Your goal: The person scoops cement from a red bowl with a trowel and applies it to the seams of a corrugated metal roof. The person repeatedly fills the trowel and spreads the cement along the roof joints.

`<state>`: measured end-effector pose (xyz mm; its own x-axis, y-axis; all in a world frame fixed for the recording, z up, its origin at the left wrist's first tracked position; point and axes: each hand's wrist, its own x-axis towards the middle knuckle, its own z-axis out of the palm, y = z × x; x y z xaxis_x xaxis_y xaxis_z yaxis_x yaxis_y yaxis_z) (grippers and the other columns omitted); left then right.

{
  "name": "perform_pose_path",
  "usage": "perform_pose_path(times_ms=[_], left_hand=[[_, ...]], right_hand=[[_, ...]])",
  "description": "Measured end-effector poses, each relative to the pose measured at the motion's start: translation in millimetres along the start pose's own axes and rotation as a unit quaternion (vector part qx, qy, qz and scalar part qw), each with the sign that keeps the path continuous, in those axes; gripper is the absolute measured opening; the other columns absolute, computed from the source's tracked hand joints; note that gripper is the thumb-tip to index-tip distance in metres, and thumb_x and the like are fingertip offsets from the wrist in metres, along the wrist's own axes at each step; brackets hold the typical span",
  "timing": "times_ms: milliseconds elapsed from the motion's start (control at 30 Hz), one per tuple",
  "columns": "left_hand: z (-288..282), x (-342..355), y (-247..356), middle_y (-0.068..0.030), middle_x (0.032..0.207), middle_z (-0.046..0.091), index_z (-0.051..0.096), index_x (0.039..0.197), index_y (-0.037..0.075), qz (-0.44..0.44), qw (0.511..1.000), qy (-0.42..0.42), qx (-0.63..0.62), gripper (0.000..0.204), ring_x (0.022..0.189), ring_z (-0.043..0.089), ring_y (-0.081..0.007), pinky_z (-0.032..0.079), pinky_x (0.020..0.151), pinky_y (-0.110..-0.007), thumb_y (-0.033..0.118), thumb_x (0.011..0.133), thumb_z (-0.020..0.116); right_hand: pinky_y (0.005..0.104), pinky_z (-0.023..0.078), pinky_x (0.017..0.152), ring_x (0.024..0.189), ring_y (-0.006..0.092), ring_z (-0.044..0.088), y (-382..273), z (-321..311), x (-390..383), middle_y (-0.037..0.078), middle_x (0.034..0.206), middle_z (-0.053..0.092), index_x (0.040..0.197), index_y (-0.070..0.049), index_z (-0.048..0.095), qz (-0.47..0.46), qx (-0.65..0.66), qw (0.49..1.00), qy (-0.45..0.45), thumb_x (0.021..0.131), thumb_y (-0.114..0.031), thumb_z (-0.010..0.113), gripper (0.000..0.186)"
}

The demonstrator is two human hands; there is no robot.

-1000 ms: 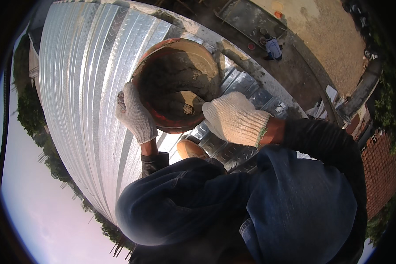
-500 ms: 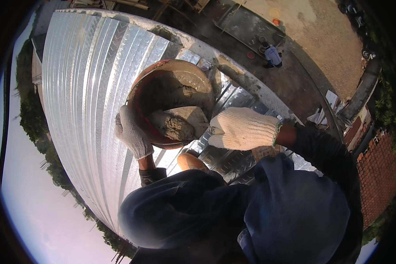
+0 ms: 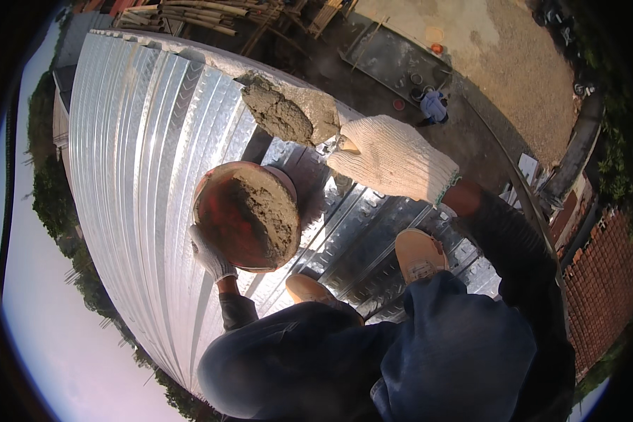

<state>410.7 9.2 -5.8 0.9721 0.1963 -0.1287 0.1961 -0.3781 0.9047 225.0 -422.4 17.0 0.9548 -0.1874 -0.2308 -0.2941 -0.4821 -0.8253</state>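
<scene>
From the head view, the left hand (image 3: 211, 259) in a knit glove grips the rim of a round reddish pan (image 3: 246, 214) holding coarse grey mortar. The gloved right hand (image 3: 390, 160) clasps a trowel (image 3: 288, 112) heaped with lumpy mortar, blade pointing up-left over the ribbed shiny metal roof (image 3: 133, 141).

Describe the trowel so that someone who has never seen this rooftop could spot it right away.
Start from the shiny corrugated metal roof and follow its upper edge. There the white-gloved right hand holds the trowel, its blade heaped with grey mortar. Unlike the round reddish pan in the left hand, it is flat and raised at the roof's edge.
</scene>
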Motion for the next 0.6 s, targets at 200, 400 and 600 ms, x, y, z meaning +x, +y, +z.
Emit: perform_pose_path(times_ms=[200,400,600], left_hand=[[-6,5,-18,-0.0071,0.123,0.070,0.069,0.134,-0.001,-0.024,0.999,-0.003,-0.048,0.048,0.107,0.067,-0.0181,0.058,0.096,-0.037,0.043,0.117,0.061],[-10,4,-19,-0.0080,0.125,0.070,0.069,0.136,-0.002,-0.032,0.999,0.018,0.005,0.051,0.108,0.068,-0.0192,0.058,0.098,-0.038,0.045,0.117,0.059],[-2,0,-10,-0.0056,0.120,0.068,0.070,0.128,0.000,-0.034,0.999,0.015,0.011,0.047,0.105,0.064,-0.0179,0.056,0.096,-0.037,0.045,0.116,0.059]], right_hand=[[0.0510,0.064,0.084,0.098,0.0405,0.079,8,28,110,0.024,0.098,0.078,0.108,0.003,0.078,0.039,-0.133,0.990,-0.016,0.100,-0.035,0.072,0.039],[0.0440,0.065,0.081,0.106,0.0308,0.081,-39,107,148,0.021,0.113,0.080,0.114,0.000,0.082,0.011,-0.303,0.953,-0.023,0.089,-0.026,0.084,0.036],[0.0423,0.057,0.067,0.094,0.0260,0.077,-43,135,147,0.012,0.101,0.078,0.107,-0.008,0.084,0.033,-0.387,0.921,0.024,0.083,-0.034,0.086,0.036]])
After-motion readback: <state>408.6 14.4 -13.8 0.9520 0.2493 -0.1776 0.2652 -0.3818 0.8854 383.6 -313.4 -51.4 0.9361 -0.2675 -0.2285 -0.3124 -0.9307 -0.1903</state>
